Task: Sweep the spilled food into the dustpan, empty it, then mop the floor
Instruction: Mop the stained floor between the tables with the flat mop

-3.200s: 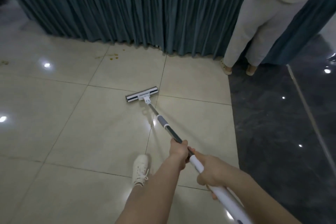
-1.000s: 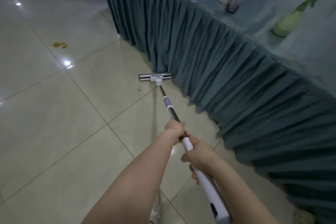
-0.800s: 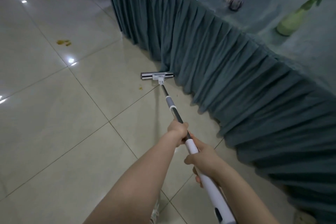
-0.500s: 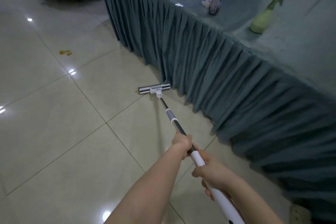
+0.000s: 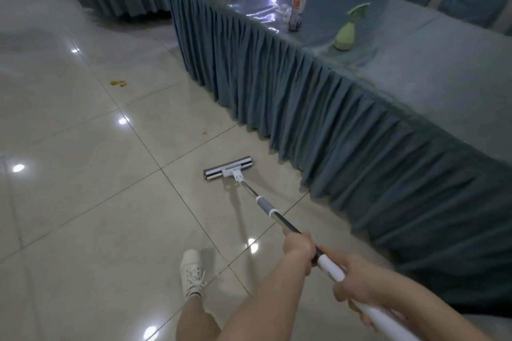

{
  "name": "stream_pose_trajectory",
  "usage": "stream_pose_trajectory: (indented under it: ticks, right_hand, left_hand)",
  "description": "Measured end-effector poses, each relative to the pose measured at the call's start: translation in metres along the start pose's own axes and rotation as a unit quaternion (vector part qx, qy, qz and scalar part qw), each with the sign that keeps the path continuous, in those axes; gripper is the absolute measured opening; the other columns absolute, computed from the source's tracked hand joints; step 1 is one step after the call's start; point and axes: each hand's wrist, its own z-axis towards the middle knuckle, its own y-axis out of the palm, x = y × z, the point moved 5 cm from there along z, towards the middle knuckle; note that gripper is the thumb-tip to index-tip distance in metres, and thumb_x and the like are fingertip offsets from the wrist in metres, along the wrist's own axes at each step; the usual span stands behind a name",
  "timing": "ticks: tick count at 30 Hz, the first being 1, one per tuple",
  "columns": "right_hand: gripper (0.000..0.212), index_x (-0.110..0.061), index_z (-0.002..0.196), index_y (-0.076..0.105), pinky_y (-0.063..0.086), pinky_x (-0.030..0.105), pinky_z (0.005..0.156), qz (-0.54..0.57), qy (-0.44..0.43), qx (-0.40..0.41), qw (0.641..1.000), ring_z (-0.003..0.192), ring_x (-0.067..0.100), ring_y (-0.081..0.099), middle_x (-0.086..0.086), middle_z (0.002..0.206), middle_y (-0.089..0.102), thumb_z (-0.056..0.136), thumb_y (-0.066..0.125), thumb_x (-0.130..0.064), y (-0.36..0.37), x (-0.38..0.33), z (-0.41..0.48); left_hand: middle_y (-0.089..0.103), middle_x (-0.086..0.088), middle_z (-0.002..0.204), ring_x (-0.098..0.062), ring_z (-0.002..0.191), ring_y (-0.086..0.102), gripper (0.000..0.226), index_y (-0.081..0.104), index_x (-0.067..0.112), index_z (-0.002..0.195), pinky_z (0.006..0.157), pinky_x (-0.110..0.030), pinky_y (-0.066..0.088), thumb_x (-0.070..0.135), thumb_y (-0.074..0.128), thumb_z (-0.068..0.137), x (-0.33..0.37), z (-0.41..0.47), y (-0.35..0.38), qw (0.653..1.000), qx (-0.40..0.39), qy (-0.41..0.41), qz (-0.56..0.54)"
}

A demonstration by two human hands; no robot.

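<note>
Both arms are reaching forward and down. The left hand (image 5: 298, 246) is clenching the mop (image 5: 266, 209) pole; the right hand (image 5: 357, 279) is gripping its white handle behind. The mop head is lying flat on the floor (image 5: 83, 202), near the counter (image 5: 415, 69) skirt, well short of the food spots (image 5: 118, 82).

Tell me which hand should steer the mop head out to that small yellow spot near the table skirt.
Left hand: it grips the mop handle lower, nearer the flat grey mop head. The right hand holds the upper white end, likely just pushing toward the small yellow food spot.
</note>
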Motion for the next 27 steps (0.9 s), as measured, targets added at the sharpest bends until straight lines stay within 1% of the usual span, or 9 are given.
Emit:
stream_pose_trajectory:
  ticks: [4, 7, 9, 12, 15, 18, 22, 24, 27]
  right_hand:
    - [0.083, -0.064, 0.13, 0.036, 0.052, 0.017, 0.072, -0.09, -0.022, -0.006, 0.996, 0.087, 0.007, 0.066, -0.007, 0.112, 0.067, 0.069, 0.06, -0.012, -0.006, 0.026, -0.019]
    - [0.072, -0.069, 0.111, 0.036, 0.049, 0.019, 0.086, -0.117, -0.024, 0.007, 0.993, 0.106, 0.007, 0.063, -0.007, 0.122, 0.066, 0.068, 0.057, -0.016, -0.01, 0.032, -0.014]
    - [0.074, -0.062, 0.121, 0.038, 0.05, 0.021, 0.081, -0.133, -0.007, 0.003, 0.991, 0.099, 0.01, 0.064, -0.004, 0.114, 0.067, 0.068, 0.057, -0.014, -0.019, 0.034, 0.0]
    - [0.072, -0.043, 0.132, 0.045, 0.057, 0.03, 0.073, -0.143, 0.013, -0.008, 0.99, 0.087, 0.018, 0.069, 0.001, 0.104, 0.066, 0.068, 0.056, -0.013, -0.032, 0.027, 0.024]
    - [0.065, -0.032, 0.136, 0.044, 0.052, 0.025, 0.057, -0.145, 0.009, -0.002, 0.989, 0.075, 0.02, 0.067, 0.003, 0.097, 0.063, 0.077, 0.057, -0.008, -0.044, -0.004, 0.048]
    - [0.072, -0.036, 0.144, 0.033, 0.051, 0.028, 0.044, -0.12, -0.01, -0.003, 0.993, 0.057, 0.02, 0.062, 0.009, 0.085, 0.061, 0.084, 0.055, -0.004, -0.061, -0.052, 0.079]
    - [0.074, -0.039, 0.145, 0.032, 0.046, 0.025, 0.036, -0.099, -0.028, -0.016, 0.995, 0.041, 0.018, 0.053, 0.012, 0.073, 0.055, 0.087, 0.05, 0.001, -0.1, -0.11, 0.122]
    - [0.076, -0.042, 0.144, 0.033, 0.047, 0.026, 0.038, -0.111, -0.032, -0.005, 0.993, 0.042, 0.02, 0.057, 0.012, 0.076, 0.058, 0.084, 0.052, 0.0, -0.126, -0.137, 0.152]
    - [0.079, -0.048, 0.141, 0.034, 0.05, 0.027, 0.044, -0.142, -0.03, -0.01, 0.989, 0.055, 0.022, 0.064, 0.009, 0.089, 0.061, 0.078, 0.052, -0.003, -0.16, -0.18, 0.203]
  left_hand:
    - [0.066, -0.014, 0.099, -0.029, 0.081, 0.068, 0.028, 0.04, 0.021, 0.12, 0.06, -0.042, 0.061, 0.023, 0.044, 0.092, -0.029, -0.021, 0.022, 1.0, 0.022, 0.007, -0.018]
    - [0.067, -0.013, 0.095, -0.029, 0.079, 0.07, 0.032, 0.041, 0.021, 0.121, 0.066, -0.047, 0.061, 0.026, 0.044, 0.089, -0.03, -0.017, 0.031, 0.999, 0.034, 0.012, -0.012]
    - [0.066, -0.013, 0.096, -0.028, 0.076, 0.07, 0.028, 0.041, 0.021, 0.119, 0.061, -0.043, 0.061, 0.023, 0.044, 0.091, -0.016, -0.012, 0.036, 0.999, 0.031, 0.014, -0.027]
    - [0.065, -0.014, 0.101, -0.03, 0.077, 0.07, 0.027, 0.043, 0.017, 0.12, 0.057, -0.04, 0.059, 0.019, 0.044, 0.093, 0.01, -0.003, 0.035, 0.998, 0.031, 0.021, -0.043]
    - [0.064, -0.014, 0.102, -0.027, 0.076, 0.067, 0.026, 0.047, 0.013, 0.12, 0.057, -0.036, 0.058, 0.019, 0.045, 0.094, 0.045, 0.017, 0.022, 0.998, 0.03, 0.037, -0.045]
    - [0.064, -0.013, 0.105, -0.029, 0.083, 0.066, 0.028, 0.049, 0.013, 0.119, 0.053, -0.034, 0.056, 0.02, 0.047, 0.092, 0.09, 0.049, 0.001, 0.996, 0.045, 0.052, -0.059]
    - [0.064, -0.014, 0.106, -0.026, 0.074, 0.064, 0.027, 0.048, 0.011, 0.12, 0.046, -0.028, 0.05, 0.019, 0.047, 0.094, 0.159, 0.093, -0.014, 0.994, 0.039, 0.057, -0.083]
    - [0.063, -0.013, 0.106, -0.024, 0.071, 0.062, 0.026, 0.047, 0.013, 0.12, 0.046, -0.027, 0.049, 0.018, 0.046, 0.094, 0.196, 0.117, -0.016, 0.993, 0.042, 0.06, -0.093]
    - [0.065, -0.013, 0.105, -0.027, 0.073, 0.064, 0.03, 0.047, 0.016, 0.122, 0.045, -0.028, 0.05, 0.019, 0.045, 0.092, 0.252, 0.167, -0.023, 0.992, 0.062, 0.055, -0.099]
